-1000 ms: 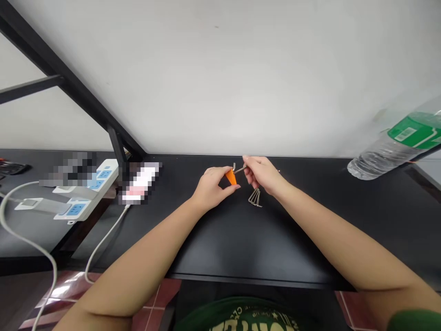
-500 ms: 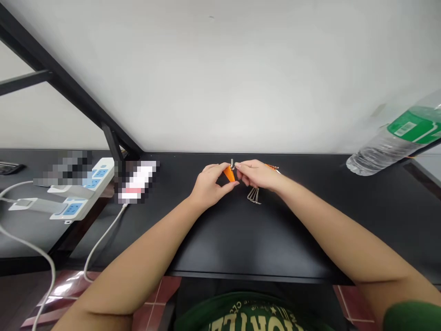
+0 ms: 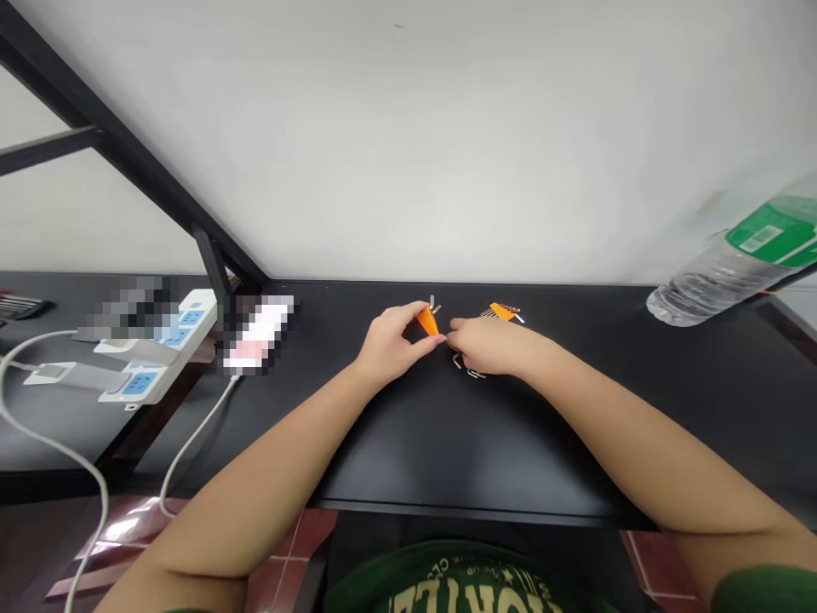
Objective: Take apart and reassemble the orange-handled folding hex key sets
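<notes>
My left hand (image 3: 394, 339) pinches an orange hex key holder (image 3: 427, 322) between thumb and fingers, tilted just above the black table. Short metal key ends (image 3: 435, 305) stick out of its top. My right hand (image 3: 494, 342) is palm down beside it, fingers bent and closed over loose hex keys on the table. One bent hex key (image 3: 457, 362) shows under those fingers, and the bent ends of other hex keys (image 3: 476, 374) lie just right of it. The right fingertips are partly hidden. Behind the right hand lies a second orange holder (image 3: 503, 312) with several thin metal keys.
A clear bottle with a green label (image 3: 708, 277) leans at the right. On the left are a white power strip (image 3: 148, 383), a blurred phone (image 3: 259, 332) on a white cable (image 3: 197, 426), and a black metal frame (image 3: 146, 170). A white wall (image 3: 447, 153) rises behind the table.
My right hand has moved from the top of the held holder down to the loose hex keys. The second orange holder shows more. My left hand keeps its hold.
</notes>
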`<state>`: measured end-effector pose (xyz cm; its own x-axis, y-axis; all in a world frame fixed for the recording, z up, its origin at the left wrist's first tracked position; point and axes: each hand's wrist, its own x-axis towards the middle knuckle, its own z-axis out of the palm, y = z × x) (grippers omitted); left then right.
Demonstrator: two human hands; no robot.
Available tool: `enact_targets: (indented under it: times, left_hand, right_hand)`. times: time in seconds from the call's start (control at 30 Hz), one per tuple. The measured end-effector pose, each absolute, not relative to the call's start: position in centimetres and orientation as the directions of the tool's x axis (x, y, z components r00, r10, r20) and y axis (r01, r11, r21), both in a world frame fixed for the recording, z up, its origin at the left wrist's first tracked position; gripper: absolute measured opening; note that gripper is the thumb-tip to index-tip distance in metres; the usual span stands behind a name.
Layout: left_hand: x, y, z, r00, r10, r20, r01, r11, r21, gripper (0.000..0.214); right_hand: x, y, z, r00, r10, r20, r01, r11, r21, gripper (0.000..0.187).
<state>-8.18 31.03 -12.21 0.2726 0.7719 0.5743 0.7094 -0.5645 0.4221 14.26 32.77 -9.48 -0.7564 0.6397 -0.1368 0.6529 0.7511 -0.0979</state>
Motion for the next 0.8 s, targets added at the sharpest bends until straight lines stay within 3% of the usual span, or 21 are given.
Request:
enact_targets:
  times: [0.13,0.23,0.33,0.4,0.5,0.8]
  left_hand:
    - [-8.1,31.2,-11.9,0.200,0.798,0.569,0.702,-0.522,0.485,0.047]
    - [-8.0,31.2,-11.6,0.127,0.813,0.568,0.692,-0.483,0.536,0.048]
    - [-7.9,31.0,-11.6,0.121,0.822,0.556,0.711,-0.462,0.530,0.048]
    - [-7.7,30.8,-11.6,0.135,0.826,0.547,0.728,-0.457,0.511,0.046]
    - [-7.6,30.6,-11.5,0.148,0.828,0.540,0.736,-0.457,0.499,0.044]
    - [-7.4,30.4,-11.4,0.136,0.843,0.521,0.735,-0.438,0.517,0.046]
  right_hand:
    - [15.1,33.7,-9.4,-0.786,0.618,0.038,0.586,0.762,-0.274,0.010]
    - [15.5,34.4,-9.2,-0.697,0.678,0.232,0.427,0.653,-0.626,0.015]
    - [15.0,34.6,-9.4,-0.552,0.792,0.259,0.096,0.368,-0.925,0.021]
    - [14.3,34.4,-9.7,-0.497,0.833,0.243,-0.094,0.226,-0.970,0.023]
    - [13.4,34.0,-9.9,-0.416,0.879,0.231,-0.254,0.132,-0.958,0.031]
    - [12.4,33.9,-10.9,-0.365,0.910,0.197,-0.416,0.030,-0.909,0.032]
